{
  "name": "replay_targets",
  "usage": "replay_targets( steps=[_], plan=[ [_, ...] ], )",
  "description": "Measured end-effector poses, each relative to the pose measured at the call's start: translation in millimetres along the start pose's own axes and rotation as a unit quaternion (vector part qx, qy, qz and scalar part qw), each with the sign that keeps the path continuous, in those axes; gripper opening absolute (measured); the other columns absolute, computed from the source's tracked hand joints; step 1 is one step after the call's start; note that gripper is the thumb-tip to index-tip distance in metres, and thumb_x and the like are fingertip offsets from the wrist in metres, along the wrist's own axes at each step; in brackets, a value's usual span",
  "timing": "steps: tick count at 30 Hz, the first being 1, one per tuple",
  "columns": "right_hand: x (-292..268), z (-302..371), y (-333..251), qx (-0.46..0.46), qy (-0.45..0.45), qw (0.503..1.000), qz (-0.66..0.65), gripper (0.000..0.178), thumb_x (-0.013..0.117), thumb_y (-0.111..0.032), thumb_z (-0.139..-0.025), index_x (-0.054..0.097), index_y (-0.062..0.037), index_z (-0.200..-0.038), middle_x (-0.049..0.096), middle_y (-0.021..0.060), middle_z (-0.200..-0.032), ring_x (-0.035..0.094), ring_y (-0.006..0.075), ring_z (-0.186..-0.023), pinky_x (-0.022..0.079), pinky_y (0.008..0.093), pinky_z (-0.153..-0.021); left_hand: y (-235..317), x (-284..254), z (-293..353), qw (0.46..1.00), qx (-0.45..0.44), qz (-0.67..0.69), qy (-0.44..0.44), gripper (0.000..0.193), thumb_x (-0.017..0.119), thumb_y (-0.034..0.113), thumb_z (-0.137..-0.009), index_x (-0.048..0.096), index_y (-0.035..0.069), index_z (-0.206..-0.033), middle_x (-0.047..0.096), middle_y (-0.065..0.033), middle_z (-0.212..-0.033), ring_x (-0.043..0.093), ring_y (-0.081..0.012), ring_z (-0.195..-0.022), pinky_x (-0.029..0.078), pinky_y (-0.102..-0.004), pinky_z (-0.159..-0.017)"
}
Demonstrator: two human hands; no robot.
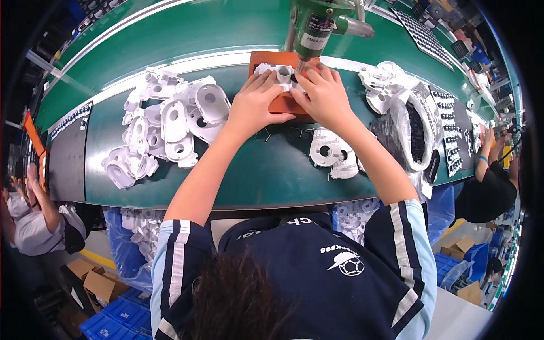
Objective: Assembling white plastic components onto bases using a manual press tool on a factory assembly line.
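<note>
A white plastic part with a round raised collar (284,73) sits on an orange fixture block (281,105), beneath the tip of a green bench press (315,28). My left hand (258,103) grips the part from its left side, fingers bent over its edge and thumb low by the block. From the right, my right hand (326,96) holds the same part, its thumb beside the collar and its fingers close to the press tip. My hands hide much of the part and any contact with the press tip.
White plastic housings (173,122) are heaped at left. More white parts (385,82) lie at right, beside an open plastic bag (416,130) of dark pieces. Two flat white parts (334,153) and loose screws lie near my right forearm. Co-workers sit at both sides.
</note>
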State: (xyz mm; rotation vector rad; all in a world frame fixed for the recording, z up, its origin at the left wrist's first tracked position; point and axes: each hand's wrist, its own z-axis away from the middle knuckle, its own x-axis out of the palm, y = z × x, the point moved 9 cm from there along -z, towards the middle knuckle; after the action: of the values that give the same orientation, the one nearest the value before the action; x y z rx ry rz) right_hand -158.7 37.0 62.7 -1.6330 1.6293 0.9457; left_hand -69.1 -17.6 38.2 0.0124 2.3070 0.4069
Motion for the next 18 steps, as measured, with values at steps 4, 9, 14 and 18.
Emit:
replay_targets(
  steps=[4, 9, 14, 18],
  plan=[
    [3, -3, 6, 0.006, 0.01, 1.0, 0.005, 0.033, 0.061, -0.029, -0.078, 0.065, -0.0043, -0.1, 0.061, 0.011, -0.103, 0.051, 0.0285, -0.108, 0.04, 0.041, -0.088, 1, -1, -2, 1.0, -0.003, 0.004, -0.008, 0.053, 0.079, 0.036, -0.06, 0.06, 0.005, -0.099, 0.056, -0.0132, -0.121, 0.049, -0.0309, -0.117, 0.037, -0.044, -0.102],
    [7, 0, 4, 0.019, -0.022, 1.0, -0.011, 0.035, 0.061, -0.029, -0.08, 0.063, -0.002, -0.103, 0.059, 0.0117, -0.106, 0.049, 0.0296, -0.11, 0.037, 0.0425, -0.092, 1, 0, -1, 1.0, -0.004, 0.013, -0.013, 0.052, 0.079, 0.035, -0.061, 0.06, 0.006, -0.1, 0.055, -0.0131, -0.121, 0.048, -0.0312, -0.118, 0.037, -0.044, -0.102],
    [10, 15, 2, 0.022, -0.075, 0.997, -0.015, 0.048, 0.061, -0.034, -0.081, 0.056, -0.0017, -0.116, 0.052, 0.0161, -0.121, 0.044, 0.0326, -0.118, 0.032, 0.0437, -0.098, 0, 1, 0, 1.0, 0.01, 0.005, 0.005, 0.052, 0.078, 0.038, -0.059, 0.059, 0.006, -0.096, 0.057, -0.0138, -0.115, 0.05, -0.0318, -0.115, 0.038, -0.0443, -0.1],
    [2, 24, 29, 0.043, -0.159, 0.986, -0.018, 0.056, 0.057, -0.037, -0.084, 0.046, -0.0053, -0.129, 0.03, 0.0252, -0.142, 0.031, 0.0404, -0.129, 0.025, 0.0465, -0.104, -5, -1, 5, 1.0, 0.003, -0.01, -0.003, 0.051, 0.078, 0.038, -0.06, 0.059, 0.006, -0.095, 0.057, -0.0151, -0.116, 0.049, -0.033, -0.116, 0.037, -0.0443, -0.101]
  ],
)
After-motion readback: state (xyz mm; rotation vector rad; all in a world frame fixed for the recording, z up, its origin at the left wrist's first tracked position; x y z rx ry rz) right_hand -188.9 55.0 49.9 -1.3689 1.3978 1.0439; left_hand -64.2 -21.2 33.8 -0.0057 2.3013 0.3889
